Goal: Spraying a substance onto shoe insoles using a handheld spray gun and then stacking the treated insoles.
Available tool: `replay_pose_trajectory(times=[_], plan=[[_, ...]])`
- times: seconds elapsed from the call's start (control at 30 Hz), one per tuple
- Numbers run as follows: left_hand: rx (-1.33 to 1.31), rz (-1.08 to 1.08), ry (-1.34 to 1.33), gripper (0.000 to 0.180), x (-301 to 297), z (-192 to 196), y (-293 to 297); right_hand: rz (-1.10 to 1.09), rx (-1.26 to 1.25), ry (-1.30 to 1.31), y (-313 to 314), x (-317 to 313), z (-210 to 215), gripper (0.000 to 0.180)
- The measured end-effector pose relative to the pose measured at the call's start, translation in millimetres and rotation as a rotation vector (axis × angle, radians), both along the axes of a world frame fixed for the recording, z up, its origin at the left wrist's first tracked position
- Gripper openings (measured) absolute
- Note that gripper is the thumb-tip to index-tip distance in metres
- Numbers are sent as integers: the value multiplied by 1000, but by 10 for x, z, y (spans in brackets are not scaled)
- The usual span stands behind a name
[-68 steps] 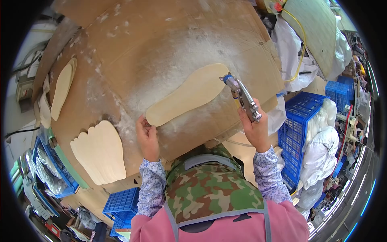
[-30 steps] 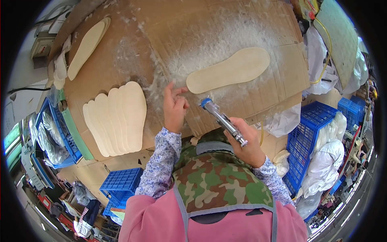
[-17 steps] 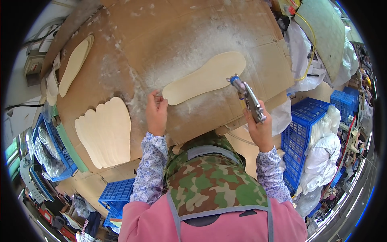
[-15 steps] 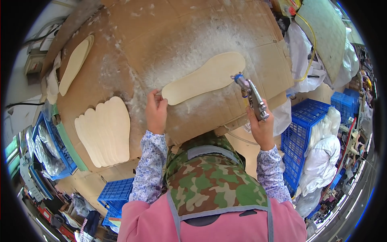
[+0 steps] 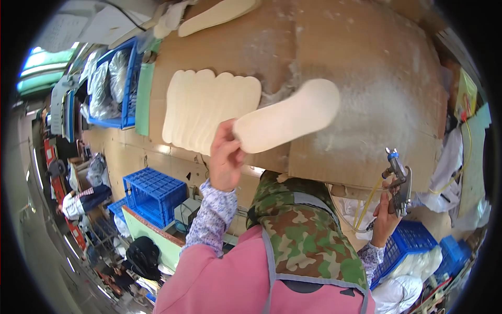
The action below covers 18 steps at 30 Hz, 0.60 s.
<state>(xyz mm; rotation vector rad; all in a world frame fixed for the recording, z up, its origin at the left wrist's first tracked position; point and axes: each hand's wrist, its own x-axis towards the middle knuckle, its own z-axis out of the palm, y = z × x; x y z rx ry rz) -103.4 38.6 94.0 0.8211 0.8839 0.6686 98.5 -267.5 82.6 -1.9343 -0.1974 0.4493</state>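
Between the thumb and fingers of my left hand (image 5: 227, 159) is the heel end of a cream insole (image 5: 290, 116), held up above the cardboard. Its wide toe end points up and to the right. My right hand (image 5: 386, 217) grips a metal spray gun (image 5: 398, 183) with a blue ring at its nozzle, out by the cardboard's near right edge. A fanned row of overlapping insoles (image 5: 209, 107) lies just beyond my left hand. Farther off, at the far left, rests a small stack of insoles (image 5: 217, 18).
Cardboard (image 5: 361, 162) covers the table, with a whitish fuzzy patch on its right half. A blue crate (image 5: 154, 196) stands at the lower left, and another blue crate (image 5: 405, 246) below my right hand. A yellow hose (image 5: 368, 201) hangs near the gun. Bagged goods fill a blue bin (image 5: 128, 89).
My left hand has lifted the insole off the cardboard and carried it left toward the fanned row. My right hand has drawn the spray gun away from it. The whole view has turned left.
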Motion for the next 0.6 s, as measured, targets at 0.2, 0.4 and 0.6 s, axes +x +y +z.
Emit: replay_pose_trajectory(times=[0.2, 0.4, 0.6], plan=[[45, 242, 211, 37, -1176, -624, 33, 143, 12, 109, 390, -130, 3, 36], [538, 36, 1181, 45, -1597, -1155, -93, 226, -57, 50, 724, -261, 23, 25], [801, -19, 1005, 39, -1242, -975, 1198, 209, -104, -17, 963, -320, 37, 23]])
